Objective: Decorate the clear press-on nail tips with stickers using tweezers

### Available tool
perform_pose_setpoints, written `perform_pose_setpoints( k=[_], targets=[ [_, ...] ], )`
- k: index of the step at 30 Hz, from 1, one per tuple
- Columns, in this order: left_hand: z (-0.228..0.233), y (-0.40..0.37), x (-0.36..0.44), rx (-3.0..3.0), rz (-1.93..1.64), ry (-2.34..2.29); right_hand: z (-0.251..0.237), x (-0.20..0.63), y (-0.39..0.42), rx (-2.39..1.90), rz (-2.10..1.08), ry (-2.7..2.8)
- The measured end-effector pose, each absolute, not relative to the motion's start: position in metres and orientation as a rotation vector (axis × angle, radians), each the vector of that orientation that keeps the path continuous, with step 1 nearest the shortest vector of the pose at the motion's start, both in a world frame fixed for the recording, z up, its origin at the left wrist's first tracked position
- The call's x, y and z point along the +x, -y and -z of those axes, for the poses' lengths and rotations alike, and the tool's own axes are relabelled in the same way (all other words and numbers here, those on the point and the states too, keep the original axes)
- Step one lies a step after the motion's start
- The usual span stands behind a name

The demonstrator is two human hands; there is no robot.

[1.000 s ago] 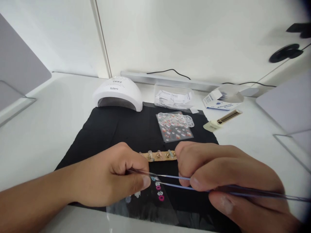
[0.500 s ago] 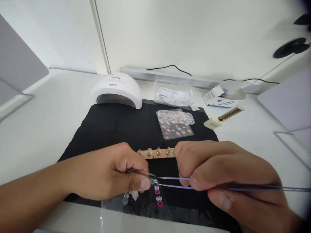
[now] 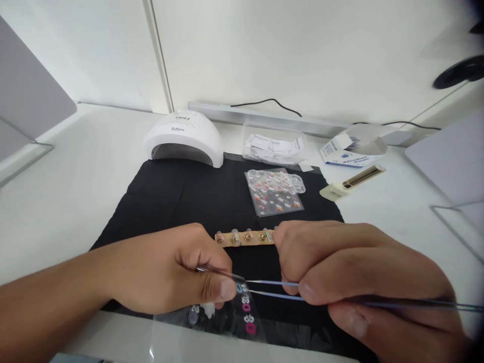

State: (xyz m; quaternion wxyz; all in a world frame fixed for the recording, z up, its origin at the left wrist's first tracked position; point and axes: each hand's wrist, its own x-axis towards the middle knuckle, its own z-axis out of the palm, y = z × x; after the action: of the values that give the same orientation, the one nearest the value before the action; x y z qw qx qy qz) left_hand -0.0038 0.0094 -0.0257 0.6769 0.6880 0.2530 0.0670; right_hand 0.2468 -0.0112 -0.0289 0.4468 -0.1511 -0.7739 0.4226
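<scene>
The right hand [image 3: 363, 282] has its fingers pinched shut on thin tweezers [image 3: 272, 289], whose 2 tips meet at a clear sticker sheet [image 3: 227, 315]. The left hand [image 3: 177, 272] clamps that sheet between thumb and fingers. The sheet lies at the near edge of the black mat [image 3: 181, 196], just in front of the nail-tip strip [image 3: 245, 236].

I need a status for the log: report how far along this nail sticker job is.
Done: the wooden strip of clear nail tips lies on the black mat. In hand: left hand pins the clear sticker sheet; right hand works thin metal tweezers at it. No stickers visible on tips.
</scene>
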Motion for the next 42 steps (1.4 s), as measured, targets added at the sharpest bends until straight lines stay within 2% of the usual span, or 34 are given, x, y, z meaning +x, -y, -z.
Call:
perform_pose_setpoints(
  k=[4, 9, 29, 42],
  targets=[
    [0.025, -0.01, -0.003, 1.549, -0.121, -0.558, 0.027, 0.246, 0.014, -0.514, -1.042, 1.907],
    [0.024, -0.011, -0.003, 1.53, -0.113, -0.549, 0.029, 0.245, 0.007, -0.363, -1.005, 1.952],
    [0.024, -0.01, -0.004, 1.534, -0.078, -0.515, 0.027, 0.244, 0.009, -0.384, -1.185, 1.794],
    [0.025, -0.01, -0.005, 1.549, -0.053, -0.487, 0.029, 0.242, 0.016, -0.449, -1.126, 1.847]
  ],
)
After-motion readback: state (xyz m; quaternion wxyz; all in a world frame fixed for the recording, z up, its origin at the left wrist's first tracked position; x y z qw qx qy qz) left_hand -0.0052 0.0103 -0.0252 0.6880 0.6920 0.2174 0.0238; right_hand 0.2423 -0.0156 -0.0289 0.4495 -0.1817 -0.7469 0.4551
